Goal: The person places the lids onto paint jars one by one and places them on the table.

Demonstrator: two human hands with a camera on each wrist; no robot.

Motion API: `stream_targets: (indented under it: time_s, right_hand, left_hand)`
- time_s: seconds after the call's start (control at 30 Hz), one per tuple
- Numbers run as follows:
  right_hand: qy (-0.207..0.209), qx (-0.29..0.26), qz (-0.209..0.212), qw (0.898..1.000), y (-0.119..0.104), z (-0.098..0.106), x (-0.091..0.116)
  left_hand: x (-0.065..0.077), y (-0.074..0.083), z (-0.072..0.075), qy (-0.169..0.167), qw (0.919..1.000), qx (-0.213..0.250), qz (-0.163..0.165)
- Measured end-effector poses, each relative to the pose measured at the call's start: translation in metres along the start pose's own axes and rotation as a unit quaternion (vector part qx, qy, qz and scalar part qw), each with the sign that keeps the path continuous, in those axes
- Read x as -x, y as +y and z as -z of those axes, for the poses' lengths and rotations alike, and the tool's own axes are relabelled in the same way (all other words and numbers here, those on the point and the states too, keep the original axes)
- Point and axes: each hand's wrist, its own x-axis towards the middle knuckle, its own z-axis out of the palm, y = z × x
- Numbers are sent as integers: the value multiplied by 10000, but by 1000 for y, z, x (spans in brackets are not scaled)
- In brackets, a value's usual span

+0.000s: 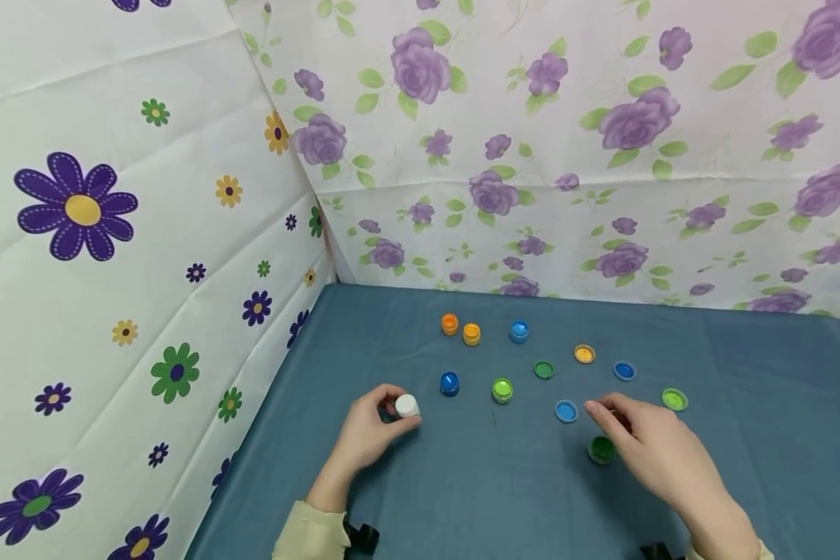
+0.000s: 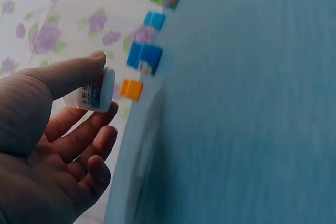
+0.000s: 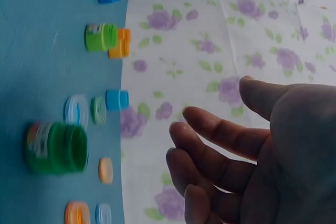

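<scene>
My left hand [image 1: 371, 432] pinches a small jar with a white lid [image 1: 407, 405] between thumb and fingers, raised over the left side of the table. A printed label on the jar [image 2: 94, 92] shows in the left wrist view. Over the right side, my right hand [image 1: 661, 447] hovers with its fingers loosely bent and nothing between them. Below and beside it stands a lidless dark green jar [image 1: 600, 450], seen from the side [image 3: 55, 148] in the right wrist view. A light blue lid [image 1: 566, 411] lies just left of the right fingertips.
Lidless jars stand mid-table: dark blue [image 1: 449, 383], light green [image 1: 502, 390], light blue [image 1: 519, 332], orange [image 1: 449, 324] and yellow-orange [image 1: 471, 334]. Loose lids lie rightward: green [image 1: 544, 369], yellow-orange [image 1: 584, 354], blue [image 1: 624, 370], light green [image 1: 675, 400]. Flowered cloth [image 1: 490, 155] hangs behind the blue-grey tablecloth [image 1: 476, 498].
</scene>
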Motion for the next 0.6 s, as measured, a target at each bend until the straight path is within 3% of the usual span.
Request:
stream_targets:
  time_s: [0.23,0.6]
  right_hand:
    - [-198,47,-363,9991,25,7,7]
    - [-283,5,-547,9981,42,7,12]
  left_hand:
    - [-1,-15,12,295,9988,-325,229]
    - [-6,-23,11,349,9968,-636,320]
